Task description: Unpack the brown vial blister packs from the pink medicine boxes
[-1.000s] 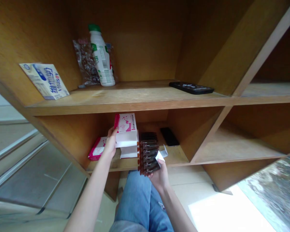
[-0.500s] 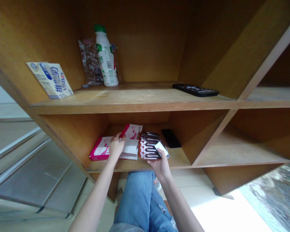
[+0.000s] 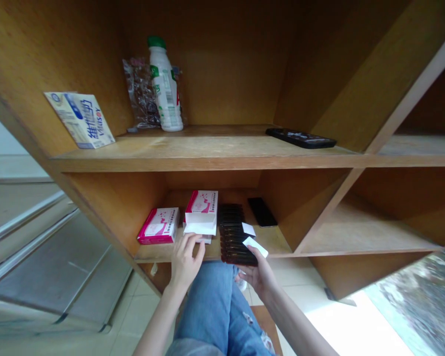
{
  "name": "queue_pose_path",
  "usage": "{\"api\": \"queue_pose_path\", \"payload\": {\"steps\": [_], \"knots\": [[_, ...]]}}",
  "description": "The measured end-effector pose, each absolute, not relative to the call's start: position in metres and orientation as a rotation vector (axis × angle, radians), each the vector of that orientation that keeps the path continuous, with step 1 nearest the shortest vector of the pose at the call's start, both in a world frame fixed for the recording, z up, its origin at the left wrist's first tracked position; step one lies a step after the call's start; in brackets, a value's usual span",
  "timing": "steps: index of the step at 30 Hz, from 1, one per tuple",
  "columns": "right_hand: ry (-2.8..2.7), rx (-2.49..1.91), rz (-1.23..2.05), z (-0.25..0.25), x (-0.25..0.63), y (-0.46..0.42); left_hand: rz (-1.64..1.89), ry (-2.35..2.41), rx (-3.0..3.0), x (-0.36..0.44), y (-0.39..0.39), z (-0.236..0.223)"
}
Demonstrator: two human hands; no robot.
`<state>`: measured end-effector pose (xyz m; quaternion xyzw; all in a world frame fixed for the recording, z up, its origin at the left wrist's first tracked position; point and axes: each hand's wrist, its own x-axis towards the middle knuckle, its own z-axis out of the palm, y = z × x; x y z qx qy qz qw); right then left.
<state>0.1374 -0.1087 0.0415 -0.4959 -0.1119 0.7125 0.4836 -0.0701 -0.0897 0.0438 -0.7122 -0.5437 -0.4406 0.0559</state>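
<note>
My right hand (image 3: 258, 273) grips a tray of dark brown vials (image 3: 237, 251) at its right end, thumb on a white slip (image 3: 255, 246). More dark vials (image 3: 230, 217) lie just behind it on the lower shelf, with another white slip (image 3: 248, 229) at their right side. My left hand (image 3: 186, 257) is open, fingers loosely spread, at the near end of a pink and white box (image 3: 203, 201). That box has its white flap (image 3: 200, 223) folded out toward me; whether my fingertips touch it I cannot tell. Left of it lies a second pink and white box (image 3: 158, 226).
A black phone (image 3: 262, 211) lies right of the vials. On the upper shelf (image 3: 207, 148) are a Vitasoy carton (image 3: 83, 121), a white bottle with a green cap (image 3: 166, 91), a crumpled clear wrapper (image 3: 143, 96) and a black phone-like device (image 3: 300, 138).
My left hand has let go of the pink box and drawn back toward me; the box now lies straight with its flap out. My right hand has pulled the vial tray nearer.
</note>
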Motion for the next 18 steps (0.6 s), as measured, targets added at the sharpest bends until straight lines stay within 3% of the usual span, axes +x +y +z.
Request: {"api": "queue_pose_path", "payload": {"steps": [5,18], "knots": [[-0.302,-1.258,1.727,0.054,0.135,-0.098,-1.119,-1.788,-2.384,-0.071,-0.086,0.024],[-0.41,-1.198,1.67,0.037,0.13,-0.032,-1.271,-1.806,-2.404,-0.059,-0.052,0.01]]}}
